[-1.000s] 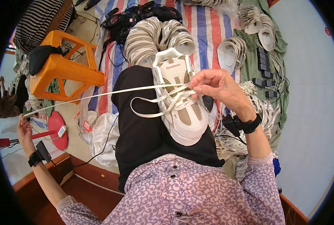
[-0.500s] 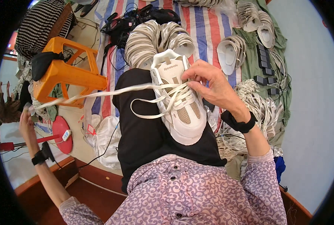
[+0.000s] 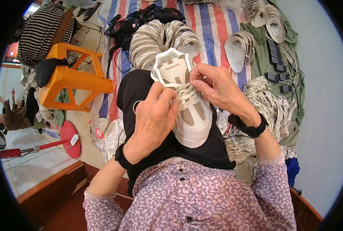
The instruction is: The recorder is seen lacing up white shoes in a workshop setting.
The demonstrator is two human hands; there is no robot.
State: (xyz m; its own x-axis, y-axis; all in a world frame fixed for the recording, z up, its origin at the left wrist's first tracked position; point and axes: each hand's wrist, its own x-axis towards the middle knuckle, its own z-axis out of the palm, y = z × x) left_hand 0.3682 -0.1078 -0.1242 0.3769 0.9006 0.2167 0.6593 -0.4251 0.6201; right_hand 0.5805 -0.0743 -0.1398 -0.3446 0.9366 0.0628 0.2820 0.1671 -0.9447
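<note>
A white and beige sneaker (image 3: 193,134) rests on my lap, its toe toward me and its tongue pointing away. The cream shoelace (image 3: 186,95) crosses the tongue in several rows. My right hand (image 3: 219,89) pinches the lace at the shoe's right eyelet edge, thumb against forefinger. Over the left eyelet side, my left hand (image 3: 153,117) has its fingers curled closed on the lace; its thumb and the fingertips' exact hold are partly hidden. A small loop of lace shows just left of that hand.
Stacked shoe uppers (image 3: 146,44) lie beyond my knees on a striped sheet (image 3: 208,36). More uppers (image 3: 239,52) and bundled laces (image 3: 258,90) are at right. An orange stool (image 3: 73,86) and a red round base (image 3: 70,140) stand left. Another person (image 3: 15,111) shows at far left.
My left hand has come in from far left, where it held the lace stretched out, to the shoe's left side. My right hand stays at the right eyelets.
</note>
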